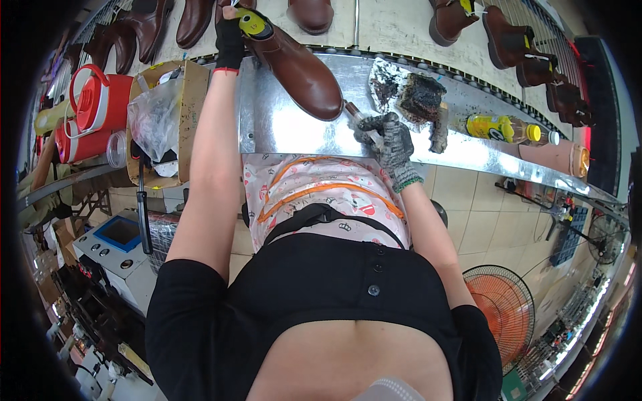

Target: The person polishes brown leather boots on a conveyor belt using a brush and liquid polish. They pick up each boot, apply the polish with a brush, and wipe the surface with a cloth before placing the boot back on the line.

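Note:
My left hand [230, 43], in a black glove with bare fingertips, grips a glossy brown leather boot [297, 75] by its top opening. The boot is tilted, its toe pointing toward me and to the right, over the metal ledge [267, 134]. Yellow-green lining shows at the boot's opening. In a dirty grey knit glove, my right hand [390, 144] is closed around a slim brush [354, 111]. Its dark tip lies right at the boot's toe; whether it touches cannot be made out. A black-stained sponge block [421, 97] rests on a stained white sheet [382, 70] beyond my right hand.
Several brown boots [311, 15] stand on the pale conveyor [388, 30] behind the ledge. To the right lie a yellow-labelled bottle [496, 127] and a pinkish container [558, 157]. A cardboard box [180, 134] and red cooler jug [100, 100] stand left; an orange fan [498, 311] is low right.

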`<state>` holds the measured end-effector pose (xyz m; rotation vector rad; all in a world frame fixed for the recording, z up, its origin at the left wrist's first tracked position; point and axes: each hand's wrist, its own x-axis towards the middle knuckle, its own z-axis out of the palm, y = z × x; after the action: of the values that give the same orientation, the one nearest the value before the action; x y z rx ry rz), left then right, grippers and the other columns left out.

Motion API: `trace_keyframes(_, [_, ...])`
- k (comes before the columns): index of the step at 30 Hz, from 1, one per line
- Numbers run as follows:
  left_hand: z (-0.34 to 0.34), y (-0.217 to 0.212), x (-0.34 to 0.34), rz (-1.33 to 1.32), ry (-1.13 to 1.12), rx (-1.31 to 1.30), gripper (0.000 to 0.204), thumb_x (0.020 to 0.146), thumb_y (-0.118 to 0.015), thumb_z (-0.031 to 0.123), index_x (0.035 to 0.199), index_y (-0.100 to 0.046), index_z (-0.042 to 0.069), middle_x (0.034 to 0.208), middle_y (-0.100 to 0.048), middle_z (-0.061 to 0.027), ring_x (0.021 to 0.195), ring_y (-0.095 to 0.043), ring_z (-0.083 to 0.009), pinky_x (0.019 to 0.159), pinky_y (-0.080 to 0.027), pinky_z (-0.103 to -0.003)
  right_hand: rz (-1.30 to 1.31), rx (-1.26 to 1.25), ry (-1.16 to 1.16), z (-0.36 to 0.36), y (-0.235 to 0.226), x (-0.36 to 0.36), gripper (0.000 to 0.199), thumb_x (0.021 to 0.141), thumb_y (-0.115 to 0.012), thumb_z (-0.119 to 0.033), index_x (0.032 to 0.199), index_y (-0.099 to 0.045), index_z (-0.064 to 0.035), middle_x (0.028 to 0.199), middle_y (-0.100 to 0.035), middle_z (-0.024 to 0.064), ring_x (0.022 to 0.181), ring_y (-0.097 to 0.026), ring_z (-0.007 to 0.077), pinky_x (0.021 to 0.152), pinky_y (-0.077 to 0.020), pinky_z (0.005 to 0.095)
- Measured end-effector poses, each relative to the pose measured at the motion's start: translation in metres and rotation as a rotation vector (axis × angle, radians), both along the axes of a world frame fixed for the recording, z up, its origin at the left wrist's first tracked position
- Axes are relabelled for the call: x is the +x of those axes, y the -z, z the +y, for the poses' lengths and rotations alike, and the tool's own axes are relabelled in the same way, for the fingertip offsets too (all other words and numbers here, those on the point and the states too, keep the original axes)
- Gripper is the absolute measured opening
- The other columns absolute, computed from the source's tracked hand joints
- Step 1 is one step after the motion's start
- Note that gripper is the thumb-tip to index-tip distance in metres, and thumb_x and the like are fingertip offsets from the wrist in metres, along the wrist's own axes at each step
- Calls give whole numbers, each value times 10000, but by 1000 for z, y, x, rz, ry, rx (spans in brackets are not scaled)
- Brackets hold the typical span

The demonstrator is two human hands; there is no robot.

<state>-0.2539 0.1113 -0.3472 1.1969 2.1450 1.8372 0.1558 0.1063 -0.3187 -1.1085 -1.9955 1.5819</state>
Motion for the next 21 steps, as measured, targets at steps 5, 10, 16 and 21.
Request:
trace_keyframes(5, [-24, 11, -23, 169, -13, -132, 575, 892, -404, 543, 1074, -520, 10, 962, -607, -151, 878, -595, -277, 728, -464, -360, 7, -282, 147, 3, -44, -1, 127, 877, -546, -107, 887, -650, -35, 814, -679, 77, 665, -621, 115, 615, -497, 228])
trace_keyframes(10, [-39, -23, 4, 253, -105, -266, 739, 824, -427, 650, 1190, -427, 8, 907, -625, -172, 842, -603, -326, 707, -453, -401, -108, 34, 188, 16, -43, 9, 180, 815, -584, -72, 988, -599, -27, 835, -675, 98, 720, -639, 210, 661, -512, 309])
trace_keyframes(16, [-61, -49, 35, 305, -125, -207, 710, 748, -572, 625, 1139, -473, 41, 876, -638, -183, 845, -628, -344, 711, -467, -404, -324, 587, 88, 25, -34, 16, 294, 763, -599, -76, 1054, -565, -49, 856, -653, 125, 799, -609, 307, 688, -484, 395])
trace_keyframes(21, [-88, -62, 66, 268, -123, -159, 603, 672, -746, 459, 1025, -489, 44, 899, -624, -148, 837, -633, -263, 707, -475, -351, -166, 238, 179, 33, -41, 9, 359, 782, -614, -262, 1050, -571, -27, 914, -647, 136, 860, -606, 290, 771, -462, 389])
